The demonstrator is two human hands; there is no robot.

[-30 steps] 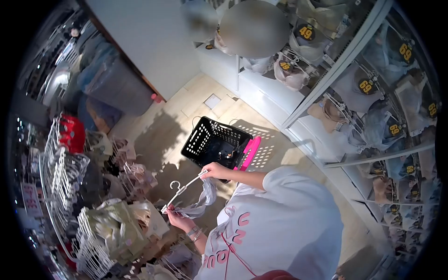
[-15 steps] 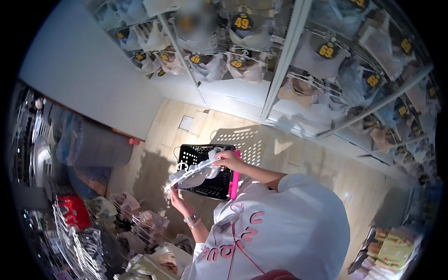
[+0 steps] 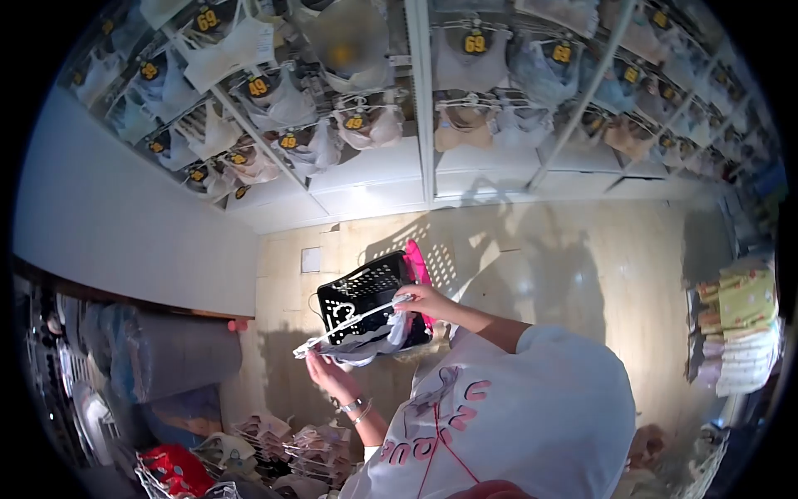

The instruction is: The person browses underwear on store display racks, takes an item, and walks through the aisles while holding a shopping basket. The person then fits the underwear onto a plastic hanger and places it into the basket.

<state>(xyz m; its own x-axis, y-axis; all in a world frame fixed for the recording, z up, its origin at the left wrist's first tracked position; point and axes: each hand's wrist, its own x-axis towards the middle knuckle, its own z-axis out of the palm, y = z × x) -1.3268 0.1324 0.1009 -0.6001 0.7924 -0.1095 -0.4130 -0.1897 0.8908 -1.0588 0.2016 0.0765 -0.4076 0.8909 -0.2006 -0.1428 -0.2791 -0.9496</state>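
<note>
A white clothes hanger (image 3: 357,318) is stretched between my two hands, slanting up to the right. From it hangs a pale grey-white bra (image 3: 359,351), its cups drooping below the bar. My right hand (image 3: 422,301) is closed around the hanger's upper right end and the strap there. At the lower left end, my left hand (image 3: 334,378) has its fingers closed on the hanger's tip and strap. Behind and below the bra is a black shopping basket (image 3: 366,279) with a pink handle (image 3: 418,264); its contents are largely hidden.
Wall racks of bras (image 3: 291,100) with round price signs line the far side. Grey wrapped rolls (image 3: 187,353) lie at the left. Hangers with clothes, one red garment (image 3: 174,470), crowd the lower left. Folded garments (image 3: 746,303) hang at the right, beside the pale floor (image 3: 582,274).
The view has turned and shifted. The hanger, still in both hands, has tilted so the bra now hangs below the bar, toward my body.
</note>
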